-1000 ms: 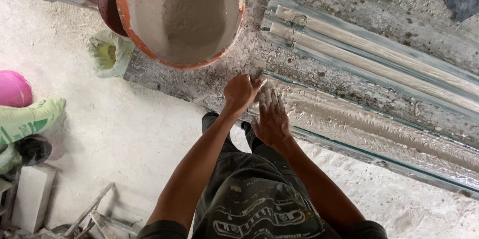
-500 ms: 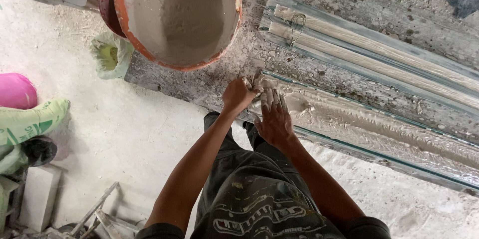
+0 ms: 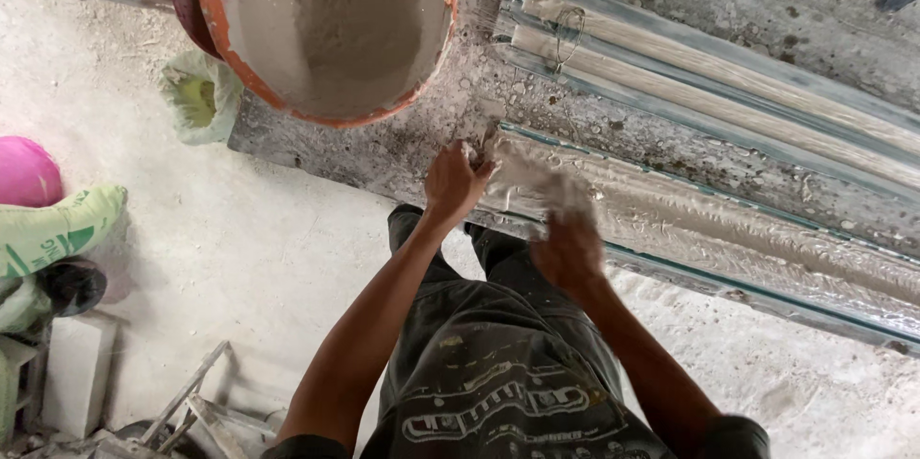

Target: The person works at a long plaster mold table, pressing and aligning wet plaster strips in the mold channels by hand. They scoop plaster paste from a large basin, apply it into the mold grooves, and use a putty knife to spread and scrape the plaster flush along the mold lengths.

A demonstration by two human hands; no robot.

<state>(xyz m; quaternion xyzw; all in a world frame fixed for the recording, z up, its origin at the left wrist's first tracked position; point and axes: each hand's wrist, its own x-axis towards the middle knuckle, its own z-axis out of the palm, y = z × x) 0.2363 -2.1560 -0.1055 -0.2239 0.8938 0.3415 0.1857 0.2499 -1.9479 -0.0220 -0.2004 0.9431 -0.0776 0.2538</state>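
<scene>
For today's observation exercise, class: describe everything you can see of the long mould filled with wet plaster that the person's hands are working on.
The long mould is a narrow trough with greenish edges, lying on a rough, spattered workbench and running from centre to lower right. Wet, glossy, rippled grey-white plaster fills it. The left hand presses at its near end; the right hand, blurred and plaster-coated, rests on the filling beside it.

Worktable (image 3: 402, 157): grey, rough, crusted with dried plaster. On it: an orange-rimmed basin (image 3: 326, 28) of pale powder at the left end; two long moulds (image 3: 728, 85) lying side by side, wire loop across them; a nearer long mould (image 3: 747, 229) filled with wet white plaster. Floor (image 3: 240, 258): dusty white, with sacks (image 3: 53, 234) at the left edge.
</scene>
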